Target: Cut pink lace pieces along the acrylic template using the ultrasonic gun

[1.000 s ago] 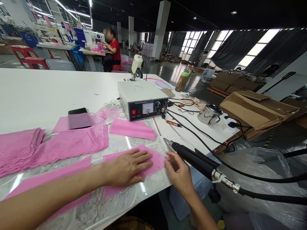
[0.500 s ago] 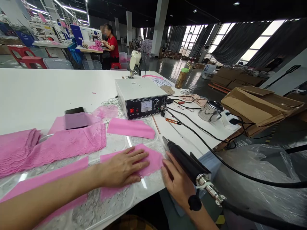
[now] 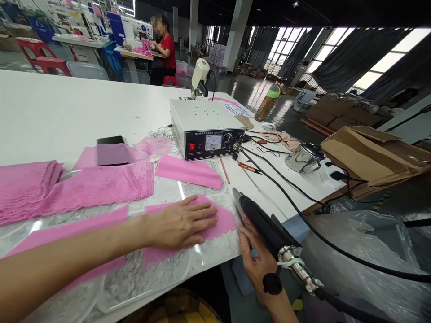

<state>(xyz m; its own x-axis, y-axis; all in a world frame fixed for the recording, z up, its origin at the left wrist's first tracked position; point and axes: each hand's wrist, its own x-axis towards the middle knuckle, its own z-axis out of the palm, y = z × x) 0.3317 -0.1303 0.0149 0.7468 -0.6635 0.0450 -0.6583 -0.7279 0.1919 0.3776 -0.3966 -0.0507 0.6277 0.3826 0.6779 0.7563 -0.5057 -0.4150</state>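
Observation:
My left hand (image 3: 183,223) lies flat, fingers spread, on a pink fabric piece (image 3: 224,220) with a scalloped edge. It presses the piece onto the clear-covered tabletop. In my right hand (image 3: 257,255), at the table's front edge, is a black ultrasonic welding handpiece (image 3: 264,224). Its pointed metal tip (image 3: 236,194) aims away from me, just right of the fabric. Some right fingers are hidden behind the handpiece. Another cut pink piece (image 3: 188,172) lies beyond my left hand. Under my left forearm is a pink strip (image 3: 84,229).
A white ultrasonic control box (image 3: 208,121) stands behind the fabric, cables running right. Folded pink lace (image 3: 101,186) and a phone (image 3: 112,150) lie left. Orange-handled snips (image 3: 249,167), a glass jar (image 3: 305,159) and a bottle (image 3: 266,105) are right. A person (image 3: 164,49) sits at a sewing machine.
The camera view has shifted slightly. My left hand stays flat on the fabric, while my right hand has drawn a little toward me beside the handpiece.

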